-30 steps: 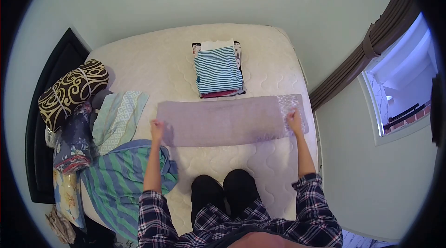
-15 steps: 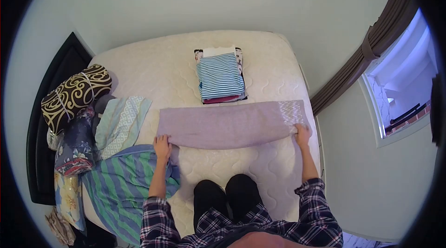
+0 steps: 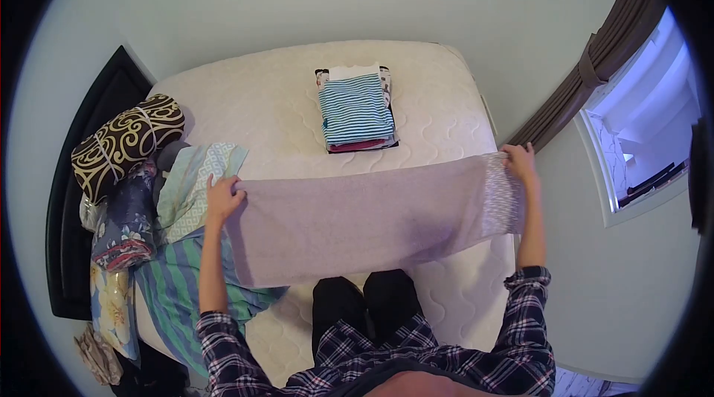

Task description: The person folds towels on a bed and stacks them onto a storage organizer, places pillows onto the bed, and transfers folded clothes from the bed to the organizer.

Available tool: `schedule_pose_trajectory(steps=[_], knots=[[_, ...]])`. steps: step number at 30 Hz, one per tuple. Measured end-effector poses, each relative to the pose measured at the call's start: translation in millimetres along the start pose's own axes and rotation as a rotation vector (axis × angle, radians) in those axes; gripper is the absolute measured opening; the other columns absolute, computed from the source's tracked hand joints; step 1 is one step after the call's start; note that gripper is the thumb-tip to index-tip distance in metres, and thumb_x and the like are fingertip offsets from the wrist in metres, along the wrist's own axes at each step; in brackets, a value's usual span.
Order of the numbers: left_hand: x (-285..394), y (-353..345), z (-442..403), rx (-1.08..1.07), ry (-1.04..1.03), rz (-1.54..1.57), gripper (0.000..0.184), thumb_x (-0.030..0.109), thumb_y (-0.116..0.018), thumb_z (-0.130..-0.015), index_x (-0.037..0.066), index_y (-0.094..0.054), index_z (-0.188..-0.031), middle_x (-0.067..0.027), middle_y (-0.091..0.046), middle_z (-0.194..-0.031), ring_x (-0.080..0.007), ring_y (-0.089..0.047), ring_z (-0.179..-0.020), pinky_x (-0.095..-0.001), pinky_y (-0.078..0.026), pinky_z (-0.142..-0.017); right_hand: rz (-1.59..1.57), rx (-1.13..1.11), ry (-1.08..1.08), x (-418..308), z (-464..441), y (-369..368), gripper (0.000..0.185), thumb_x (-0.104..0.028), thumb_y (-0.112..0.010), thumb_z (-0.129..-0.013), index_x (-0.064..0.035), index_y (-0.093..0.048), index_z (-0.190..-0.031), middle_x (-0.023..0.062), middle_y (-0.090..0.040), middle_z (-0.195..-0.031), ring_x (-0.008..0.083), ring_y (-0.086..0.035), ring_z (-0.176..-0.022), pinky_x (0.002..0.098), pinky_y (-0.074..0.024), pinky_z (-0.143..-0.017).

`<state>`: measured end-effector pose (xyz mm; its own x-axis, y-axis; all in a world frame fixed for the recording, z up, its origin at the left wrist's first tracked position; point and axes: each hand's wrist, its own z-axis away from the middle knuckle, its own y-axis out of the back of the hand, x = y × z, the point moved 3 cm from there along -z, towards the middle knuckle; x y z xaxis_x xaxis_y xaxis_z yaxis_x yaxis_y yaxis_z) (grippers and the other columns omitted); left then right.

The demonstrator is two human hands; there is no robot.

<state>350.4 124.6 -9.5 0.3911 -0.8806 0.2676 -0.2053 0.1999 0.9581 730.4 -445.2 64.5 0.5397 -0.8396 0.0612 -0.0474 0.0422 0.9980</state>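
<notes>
A long mauve towel (image 3: 364, 222) with a white-patterned band at its right end is stretched sideways between my hands, folded lengthwise. My left hand (image 3: 222, 202) pinches its upper left corner, close to the light blue patterned cloth. At the other end, my right hand (image 3: 522, 164) grips the upper corner by the white band. The towel hangs over the mattress, and its lower edge comes near my knees. Beyond it lies a stack of folded cloths topped by a blue-and-white striped one (image 3: 357, 108).
All this is on a cream quilted mattress (image 3: 260, 92). To the left are a brown swirl-patterned roll (image 3: 126, 146), a floral bundle (image 3: 125, 215), a light blue patterned cloth (image 3: 195, 185) and a green-and-blue striped cloth (image 3: 175, 289). A black headboard (image 3: 68, 248) stands behind them.
Both hands have risen away from me and spread apart, lifting the towel off the mattress. Its lower edge now hangs closer to my knees. The folded stack stays put.
</notes>
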Motion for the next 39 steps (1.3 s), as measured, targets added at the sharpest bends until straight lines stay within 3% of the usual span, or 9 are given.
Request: schedule_pose_trajectory(steps=[8, 14, 18, 26, 30, 32, 34, 37, 39], knots=[[26, -182, 81, 0.071, 0.27, -0.059, 0.045, 0.035, -0.043, -0.08, 0.014, -0.039, -0.12, -0.0098, -0.033, -0.128, -0.0249, -0.023, -0.123, -0.0572, -0.01, -0.097, -0.051, -0.139, -0.503, -78, 85, -147, 0.051, -0.039, -0.045, -0.081, -0.0226, -0.032, -0.127, 0.0139, -0.023, -0.133, 0.0339, -0.018, -0.124, 0.0565, -0.0113, -0.097], [24, -193, 125, -0.141, 0.283, -0.187, 0.055, 0.042, -0.038, -0.083, 0.022, -0.023, -0.131, -0.0068, -0.016, -0.138, -0.0296, -0.011, -0.127, -0.0575, -0.005, -0.097, 0.121, 0.038, -0.281, -46, 132, -211, 0.058, -0.048, -0.037, -0.082, -0.028, -0.018, -0.133, 0.0119, -0.012, -0.138, 0.0329, -0.012, -0.126, 0.0523, -0.0101, -0.099], [8, -190, 106, -0.159, 0.334, -0.189, 0.056, 0.041, -0.038, -0.083, 0.022, -0.021, -0.132, -0.0065, -0.014, -0.139, -0.0317, -0.009, -0.127, -0.0578, -0.004, -0.097, 0.111, 0.03, -0.33, -21, 120, -196, 0.057, -0.048, -0.037, -0.082, -0.0297, -0.018, -0.132, 0.0148, -0.012, -0.137, 0.0323, -0.013, -0.126, 0.0489, -0.0122, -0.1], [33, -184, 110, -0.019, 0.404, -0.271, 0.057, 0.037, -0.04, -0.083, 0.022, -0.018, -0.133, -0.0107, -0.01, -0.139, -0.0321, -0.005, -0.128, -0.0579, -0.003, -0.096, -0.601, -0.113, -0.848, 62, 121, -200, 0.075, -0.036, -0.068, -0.063, 0.007, -0.038, -0.116, 0.0203, -0.051, -0.108, 0.0313, -0.051, -0.097, 0.0358, -0.0414, -0.08], [75, -198, 134, -0.217, 0.172, -0.069, 0.063, 0.037, -0.045, -0.079, 0.019, -0.017, -0.133, -0.0147, -0.009, -0.138, -0.0347, -0.005, -0.127, -0.0589, -0.002, -0.096, -1.106, -0.235, -0.56, 20, 84, -135, 0.059, -0.027, -0.068, -0.061, 0.0062, -0.047, -0.105, 0.0174, -0.056, -0.1, 0.0273, -0.056, -0.089, 0.036, -0.0434, -0.075], [86, -209, 136, -0.271, 0.192, -0.001, 0.065, 0.035, -0.048, -0.078, 0.018, -0.019, -0.133, -0.0156, -0.009, -0.138, -0.0341, -0.005, -0.127, -0.0593, -0.003, -0.096, -0.53, 0.099, -0.373, -12, 73, -131, 0.055, -0.025, -0.065, -0.063, 0.0047, -0.046, -0.105, 0.0168, -0.058, -0.097, 0.0293, -0.057, -0.084, 0.0383, -0.0439, -0.071], [92, -211, 127, -0.236, 0.333, 0.086, 0.057, 0.029, -0.054, -0.073, 0.012, -0.035, -0.124, -0.0167, -0.02, -0.134, -0.034, -0.014, -0.125, -0.0566, -0.009, -0.096, -0.314, -0.111, -0.365, -126, 75, -55, 0.053, -0.021, -0.061, -0.064, 0.0026, -0.044, -0.109, 0.0184, -0.056, -0.096, 0.0327, -0.056, -0.083, 0.0403, -0.0438, -0.07], [124, -199, 107, -0.014, 0.12, 0.376, 0.042, 0.024, -0.054, -0.074, 0.007, -0.046, -0.111, -0.0183, -0.041, -0.12, -0.0319, -0.033, -0.116, -0.0483, -0.024, -0.094, -0.368, 0.256, -0.016, -230, 101, -100, 0.054, -0.021, -0.056, -0.067, -0.0038, -0.04, -0.116, 0.0186, -0.054, -0.097, 0.0331, -0.054, -0.084, 0.0423, -0.0444, -0.069], [146, -209, 95, -0.009, 0.134, 0.778, 0.031, 0.023, -0.053, -0.078, 0.004, -0.05, -0.102, -0.0145, -0.054, -0.097, -0.0253, -0.051, -0.092, -0.036, -0.039, -0.08, -0.321, -0.134, -0.038, -289, 115, -115, 0.056, -0.023, -0.058, -0.067, -0.0047, -0.04, -0.117, 0.016, -0.052, -0.098, 0.0337, -0.053, -0.086, 0.0436, -0.044, -0.069]])
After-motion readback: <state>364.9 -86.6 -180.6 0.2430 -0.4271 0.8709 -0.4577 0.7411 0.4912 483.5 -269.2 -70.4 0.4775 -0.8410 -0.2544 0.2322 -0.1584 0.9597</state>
